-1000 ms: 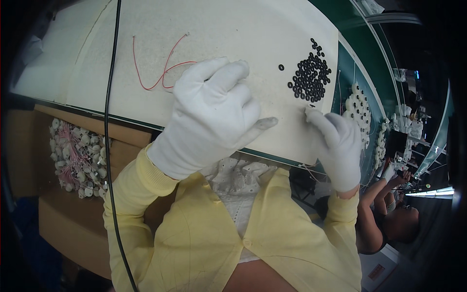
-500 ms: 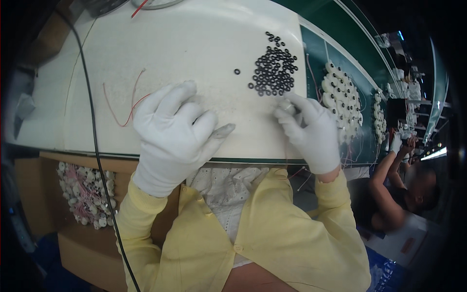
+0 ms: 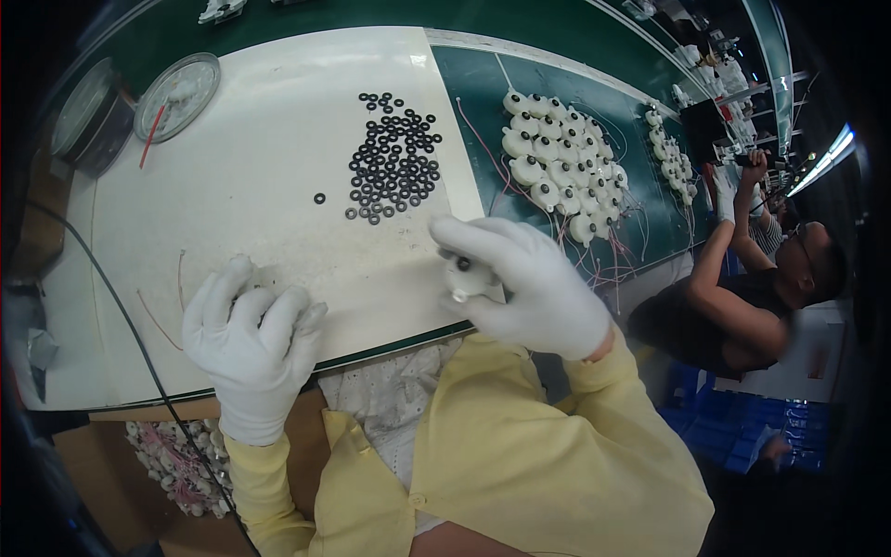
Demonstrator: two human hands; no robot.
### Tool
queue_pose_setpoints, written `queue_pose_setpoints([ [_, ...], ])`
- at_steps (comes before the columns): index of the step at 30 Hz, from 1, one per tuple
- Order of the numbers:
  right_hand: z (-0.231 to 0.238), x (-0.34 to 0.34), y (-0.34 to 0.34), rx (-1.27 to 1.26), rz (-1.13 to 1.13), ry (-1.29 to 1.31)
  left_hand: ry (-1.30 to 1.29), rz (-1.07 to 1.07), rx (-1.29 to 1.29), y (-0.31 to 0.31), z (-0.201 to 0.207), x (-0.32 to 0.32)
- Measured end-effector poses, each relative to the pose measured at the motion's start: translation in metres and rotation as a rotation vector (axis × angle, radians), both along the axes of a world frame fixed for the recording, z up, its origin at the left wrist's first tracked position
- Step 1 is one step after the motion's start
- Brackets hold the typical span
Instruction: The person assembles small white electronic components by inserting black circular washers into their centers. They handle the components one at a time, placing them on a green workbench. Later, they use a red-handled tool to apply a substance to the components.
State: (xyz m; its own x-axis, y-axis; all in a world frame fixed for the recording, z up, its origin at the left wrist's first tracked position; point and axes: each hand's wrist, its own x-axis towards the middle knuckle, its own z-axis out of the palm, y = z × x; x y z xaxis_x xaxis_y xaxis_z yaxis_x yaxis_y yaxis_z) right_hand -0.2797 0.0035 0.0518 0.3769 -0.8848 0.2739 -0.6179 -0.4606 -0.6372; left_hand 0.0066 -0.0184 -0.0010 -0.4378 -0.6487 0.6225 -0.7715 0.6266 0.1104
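Note:
My right hand (image 3: 534,283), in a white glove, grips a small white round part (image 3: 471,277) between its fingers and thumb. A black ring sits at the centre of that part. It is held above the table's front edge, nearer to me than the spread of small black rings (image 3: 394,162). One single ring (image 3: 319,198) lies apart to their left. My left hand (image 3: 251,339), gloved too, is curled low over the white tabletop (image 3: 269,121), its palm hidden. Thin pinkish wires (image 3: 160,318) run in behind its fingers; what it holds there is out of sight.
Many white round parts (image 3: 561,158) with black centres and trailing wires sit on the green surface at right. A tub (image 3: 88,116) and round lid (image 3: 200,111) stand far left. A cardboard box (image 3: 102,464) of wired parts is below. Another person (image 3: 733,297) works at right.
My view has swung right. My right hand has drawn back from the rings toward me and turned, so the white part and its black ring now show. My left hand has come nearer the front edge.

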Motion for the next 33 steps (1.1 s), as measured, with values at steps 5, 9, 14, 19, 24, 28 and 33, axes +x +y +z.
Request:
queue_pose_setpoints([
  [5, 0.047, -0.069, 0.041, 0.295, -0.215, -0.318, -0.009, -0.001, 0.021, 0.002, 0.001, 0.0],
  [9, 0.044, -0.145, 0.042, -0.003, -0.566, 0.363, -0.028, 0.007, 0.007, 0.002, 0.0, 0.001],
  [14, 0.02, -0.234, 0.006, -0.077, -0.779, 0.59, -0.026, 0.0, -0.017, 0.0, -0.002, -0.001],
  [19, -0.002, -0.259, -0.036, 0.02, -0.796, 0.551, -0.038, -0.004, -0.024, 0.002, 0.001, 0.0],
  [24, -0.007, -0.259, -0.043, 0.217, -0.606, 0.164, -0.043, -0.013, -0.024, 0.001, 0.0, -0.002],
  [28, -0.007, -0.269, -0.042, 0.269, -0.582, 0.19, -0.053, -0.022, -0.019, -0.001, 0.0, -0.003],
  [33, 0.003, -0.254, -0.034, 0.003, -0.727, 0.237, 0.009, -0.028, -0.089, 0.007, -0.002, 0.009],
])
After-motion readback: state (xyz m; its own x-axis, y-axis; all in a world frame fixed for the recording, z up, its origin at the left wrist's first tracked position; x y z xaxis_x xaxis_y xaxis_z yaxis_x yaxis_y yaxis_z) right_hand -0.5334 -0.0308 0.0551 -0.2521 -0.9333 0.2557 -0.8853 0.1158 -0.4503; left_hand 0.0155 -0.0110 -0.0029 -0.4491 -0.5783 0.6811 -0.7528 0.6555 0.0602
